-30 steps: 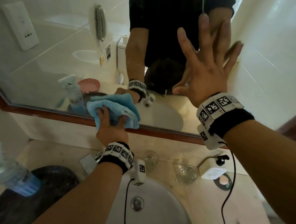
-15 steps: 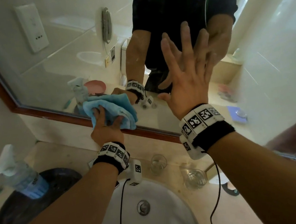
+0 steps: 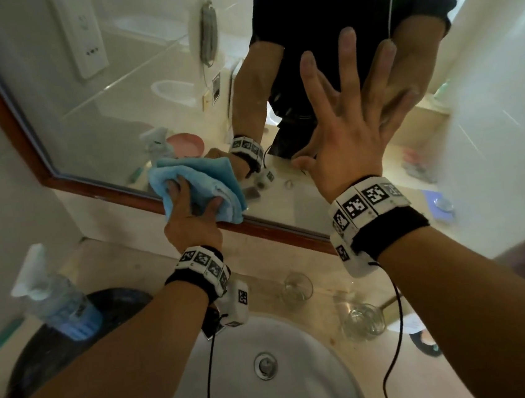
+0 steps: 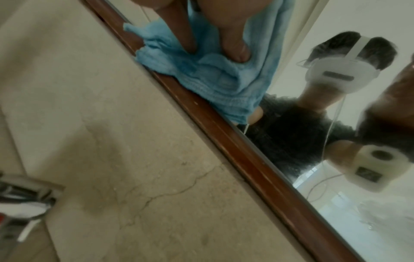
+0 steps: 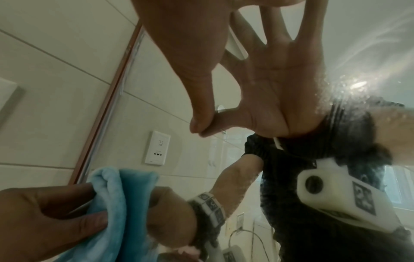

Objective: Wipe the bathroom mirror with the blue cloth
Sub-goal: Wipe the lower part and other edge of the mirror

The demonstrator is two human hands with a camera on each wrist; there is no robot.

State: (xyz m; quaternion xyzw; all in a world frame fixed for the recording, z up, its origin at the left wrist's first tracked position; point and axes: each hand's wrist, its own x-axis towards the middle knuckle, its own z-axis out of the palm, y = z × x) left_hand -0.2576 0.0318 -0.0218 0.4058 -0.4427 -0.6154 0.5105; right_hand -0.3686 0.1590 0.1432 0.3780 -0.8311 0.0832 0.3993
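Left hand (image 3: 192,225) fingers curl into bunched blue cloth (image 3: 198,189), pressed on mirror (image 3: 145,81) just above its lower frame (image 3: 277,229). Right hand (image 3: 352,144) splayed wide, thumb touching glass. Risk: bare palm smears prints; cloth snags on frame.

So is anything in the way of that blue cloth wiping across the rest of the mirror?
Yes: the right hand rests spread on the mirror, right of the cloth the left hand presses at the bottom edge.

Dim; edge blur; mirror (image 5: 358,85) glare
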